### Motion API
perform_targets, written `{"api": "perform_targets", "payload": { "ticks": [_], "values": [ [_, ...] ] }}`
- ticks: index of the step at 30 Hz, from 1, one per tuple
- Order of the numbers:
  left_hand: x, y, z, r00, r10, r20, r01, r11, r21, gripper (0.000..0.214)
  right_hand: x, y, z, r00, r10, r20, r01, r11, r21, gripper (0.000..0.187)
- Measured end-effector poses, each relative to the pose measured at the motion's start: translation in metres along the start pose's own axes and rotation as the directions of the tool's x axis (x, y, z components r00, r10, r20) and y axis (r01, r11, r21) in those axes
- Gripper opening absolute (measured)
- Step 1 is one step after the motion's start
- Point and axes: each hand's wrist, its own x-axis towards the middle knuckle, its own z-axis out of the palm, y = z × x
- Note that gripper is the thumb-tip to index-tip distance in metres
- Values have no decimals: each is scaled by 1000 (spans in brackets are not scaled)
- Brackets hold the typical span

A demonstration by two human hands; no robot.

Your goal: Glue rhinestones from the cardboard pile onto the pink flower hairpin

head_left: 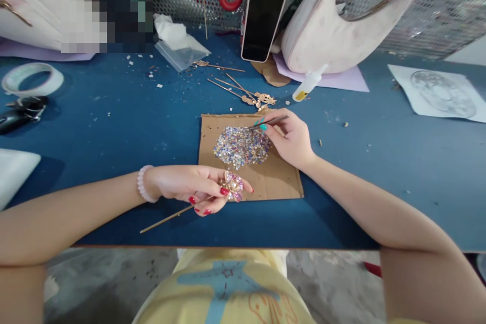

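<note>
My left hand (195, 190) is closed on a gold hair stick, pinching its pink flower ornament (233, 185) with a pearl centre; the stick's shaft (167, 218) points back toward the table's front edge. My right hand (290, 137) pinches tweezers (270, 122) whose tips reach over a heap of iridescent sequins (242, 147). The sequins lie on a brown cardboard sheet (281, 179) on the blue table (114, 126).
More gold hair sticks (243, 92) lie behind the cardboard. A glue bottle (309, 82), a propped phone (265, 16), a pale handbag (322, 30), a tape roll (32, 78), a plastic bag with tissue (178, 45) and a printed paper (442, 93) ring the work area.
</note>
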Motion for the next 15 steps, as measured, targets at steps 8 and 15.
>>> {"api": "perform_targets", "payload": {
  "ticks": [8, 15],
  "values": [
    [-1, -4, -5, 1000, 3, -20, -4, 1000, -17, 38, -1, 4, 0, 999, 22, 34, -22, 1000, -22, 12],
    [2, -4, -4, 999, 46, -13, -46, 999, 22, 41, -1, 5, -2, 999, 49, -3, -49, 993, -103, 13]
  ]
}}
